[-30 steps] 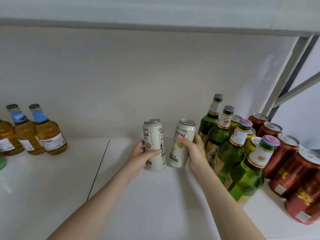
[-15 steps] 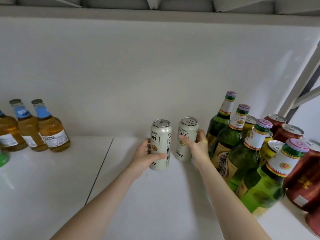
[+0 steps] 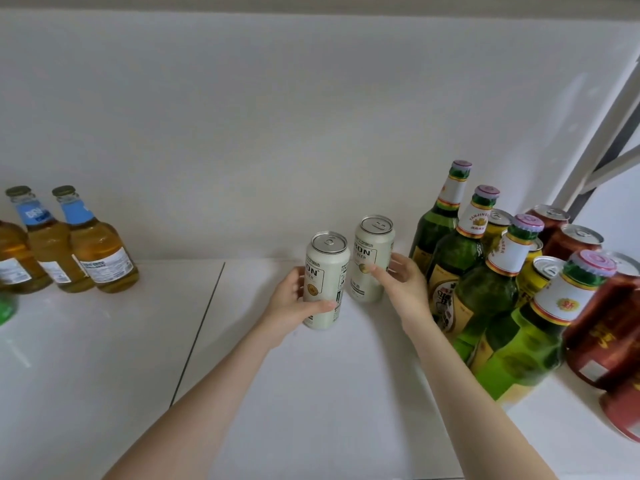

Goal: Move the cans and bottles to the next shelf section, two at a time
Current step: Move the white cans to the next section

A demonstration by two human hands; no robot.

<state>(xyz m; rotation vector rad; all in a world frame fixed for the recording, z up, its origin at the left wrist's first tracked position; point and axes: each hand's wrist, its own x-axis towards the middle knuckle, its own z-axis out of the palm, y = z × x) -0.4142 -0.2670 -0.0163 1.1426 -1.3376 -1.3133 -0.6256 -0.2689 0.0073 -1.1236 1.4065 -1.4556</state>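
Two tall white beer cans stand in the right shelf section. My left hand (image 3: pixel 294 303) is wrapped around the nearer white can (image 3: pixel 325 271), thumb across its front. My right hand (image 3: pixel 403 289) grips the farther white can (image 3: pixel 372 254) from its right side, fingers on the label. Both cans are upright and a small gap separates them. Right of my hand stand several green bottles (image 3: pixel 460 251) with purple caps, then yellow cans (image 3: pixel 538 275) and red cans (image 3: pixel 609 317). In the left section stand amber bottles (image 3: pixel 98 251) with blue neck labels.
A dark seam (image 3: pixel 201 323) in the white shelf board (image 3: pixel 311 393) divides the left and right sections. A white back wall closes the shelf. A grey frame post (image 3: pixel 602 133) rises at the far right. A green object (image 3: pixel 5 308) shows at the left edge.
My hands have kept their hold on the two white cans. The left can now sits nearer and lower than the right one, and the view has tilted down slightly.
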